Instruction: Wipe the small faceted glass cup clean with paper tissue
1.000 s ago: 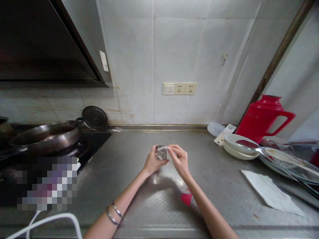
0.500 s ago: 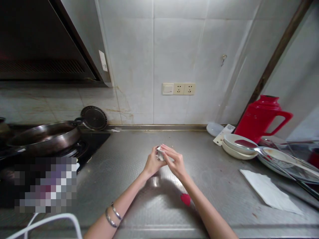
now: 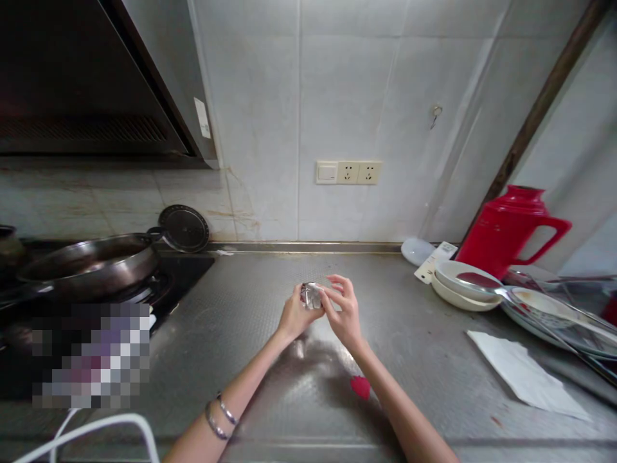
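Observation:
My left hand is wrapped round a small shiny silvery object that looks like crumpled foil or a little metal cup; its exact kind cannot be made out. The thumb and forefinger of my right hand pinch at its right side, while the other fingers of that hand are raised and bent. Both hands are held above the steel counter. A small pinkish-red thing lies on the counter just left of my right forearm.
A steel pan sits on the black stove at left, with a round dark disc against the wall. At right are a red thermos, stacked bowls, plates with utensils, and a white paper towel. A white cable-like loop is at lower left.
My right hand's fingers have lifted and drawn back to the right from the top of the silvery object, uncovering more of it. My left hand keeps its hold.

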Action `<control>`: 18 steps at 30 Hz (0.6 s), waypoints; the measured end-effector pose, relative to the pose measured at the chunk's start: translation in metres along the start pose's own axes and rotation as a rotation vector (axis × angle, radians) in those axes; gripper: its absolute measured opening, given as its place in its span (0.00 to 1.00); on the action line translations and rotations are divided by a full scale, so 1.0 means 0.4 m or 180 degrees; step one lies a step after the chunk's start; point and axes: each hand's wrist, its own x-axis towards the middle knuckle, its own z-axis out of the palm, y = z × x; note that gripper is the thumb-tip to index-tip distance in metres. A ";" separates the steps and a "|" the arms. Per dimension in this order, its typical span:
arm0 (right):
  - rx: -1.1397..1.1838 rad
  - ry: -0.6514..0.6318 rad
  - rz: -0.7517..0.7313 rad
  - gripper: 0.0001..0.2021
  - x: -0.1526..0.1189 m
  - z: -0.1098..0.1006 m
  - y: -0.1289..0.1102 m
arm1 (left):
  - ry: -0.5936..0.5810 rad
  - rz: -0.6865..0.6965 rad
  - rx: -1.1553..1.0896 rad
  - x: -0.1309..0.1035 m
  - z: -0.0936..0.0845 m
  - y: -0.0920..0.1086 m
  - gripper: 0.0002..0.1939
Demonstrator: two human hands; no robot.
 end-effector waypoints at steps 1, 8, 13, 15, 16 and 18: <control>-0.0108 0.0001 -0.0031 0.11 -0.001 0.002 0.005 | 0.0046 0.0049 0.0102 -0.003 0.002 0.004 0.28; -0.0159 -0.0637 -0.0499 0.13 -0.008 0.010 0.012 | 0.0046 0.0075 0.0182 -0.005 -0.001 0.009 0.23; -0.0017 -0.0821 -0.0577 0.12 -0.004 0.004 -0.006 | 0.0111 0.0090 0.0166 0.007 -0.013 -0.011 0.23; 0.0062 -0.0888 -0.0583 0.12 -0.004 0.003 -0.012 | 0.0105 0.0094 0.0137 0.012 -0.018 -0.019 0.23; 0.0114 -0.0931 -0.0583 0.11 -0.004 0.002 -0.014 | 0.0094 0.0105 0.0094 0.015 -0.020 -0.021 0.22; 0.0245 -0.0988 -0.0540 0.11 -0.004 0.000 -0.017 | 0.0047 0.0085 -0.0127 0.018 -0.024 -0.021 0.23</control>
